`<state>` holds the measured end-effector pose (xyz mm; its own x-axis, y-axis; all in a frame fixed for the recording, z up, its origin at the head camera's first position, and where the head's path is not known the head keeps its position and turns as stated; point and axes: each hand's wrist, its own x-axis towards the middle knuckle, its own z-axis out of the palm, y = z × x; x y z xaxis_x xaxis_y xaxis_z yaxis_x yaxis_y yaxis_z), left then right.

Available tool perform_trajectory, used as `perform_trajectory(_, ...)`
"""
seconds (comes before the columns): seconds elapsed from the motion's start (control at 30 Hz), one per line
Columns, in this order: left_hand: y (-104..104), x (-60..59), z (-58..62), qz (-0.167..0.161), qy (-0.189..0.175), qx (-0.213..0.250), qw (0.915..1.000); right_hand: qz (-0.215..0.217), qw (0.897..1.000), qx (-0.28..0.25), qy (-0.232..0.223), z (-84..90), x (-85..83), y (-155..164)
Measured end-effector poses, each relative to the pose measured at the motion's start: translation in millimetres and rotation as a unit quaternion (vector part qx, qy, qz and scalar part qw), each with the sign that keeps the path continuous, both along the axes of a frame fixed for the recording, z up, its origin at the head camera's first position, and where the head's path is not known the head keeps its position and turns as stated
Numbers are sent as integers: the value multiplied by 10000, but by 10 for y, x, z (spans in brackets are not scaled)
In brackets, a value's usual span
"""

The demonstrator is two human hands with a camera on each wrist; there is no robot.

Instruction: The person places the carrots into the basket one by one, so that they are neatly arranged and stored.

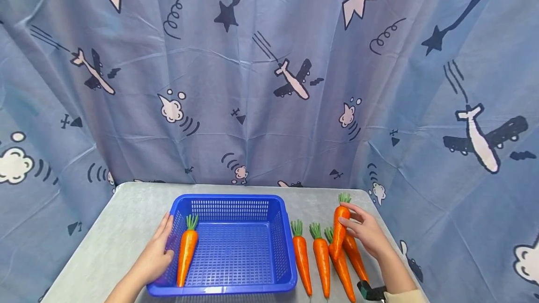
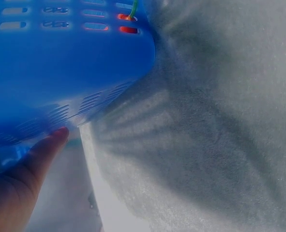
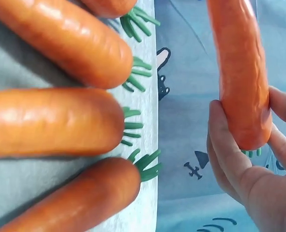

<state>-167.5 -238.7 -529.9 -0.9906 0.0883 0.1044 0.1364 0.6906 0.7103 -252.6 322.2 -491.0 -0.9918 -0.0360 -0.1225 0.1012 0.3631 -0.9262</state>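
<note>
My right hand point(image 1: 367, 229) pinches a carrot point(image 1: 340, 221) near its leafy end, fingers on one side and thumb on the other. That carrot point(image 3: 242, 72) is raised above the table with its green tops up, as the right wrist view also shows. At the left side of a blue plastic basket point(image 1: 227, 290), my left hand point(image 1: 153, 256) rests with its fingers straight along the outer wall. In the left wrist view, a digit of the left hand point(image 2: 31, 176) touches the slotted wall. One carrot point(image 1: 186, 251) lies inside the basket, along its left side.
Several carrots lie on the grey table point(image 1: 113, 228) right of the basket, including a leftmost carrot point(image 1: 302, 258) and a carrot point(image 1: 322, 258) beside it. A black band point(image 1: 370, 290) circles the right wrist. A blue patterned curtain point(image 1: 261, 130) hangs behind the table and at both sides.
</note>
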Motion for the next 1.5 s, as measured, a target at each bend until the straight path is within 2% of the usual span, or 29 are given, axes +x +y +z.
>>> perform_trajectory(0.63, 19, -2, 49, -31, -54, -15, 10000, 211, 9992, -301, 170, 104, -55, -325)
perform_trajectory(0.97, 8, -18, 42, 11, -174, -74, 9998, 561, 9969, -474, 266, 182, -65, -487)
perform_trajectory(1.27, 6, -13, 27, 1, -279, -65, 9996, 683, 9955, -575, 320, 233, -75, -627)
perform_trajectory(1.5, 2, -16, 10, -4, -111, 10, 9999, 650, 9952, -640, 351, 248, -90, -794)
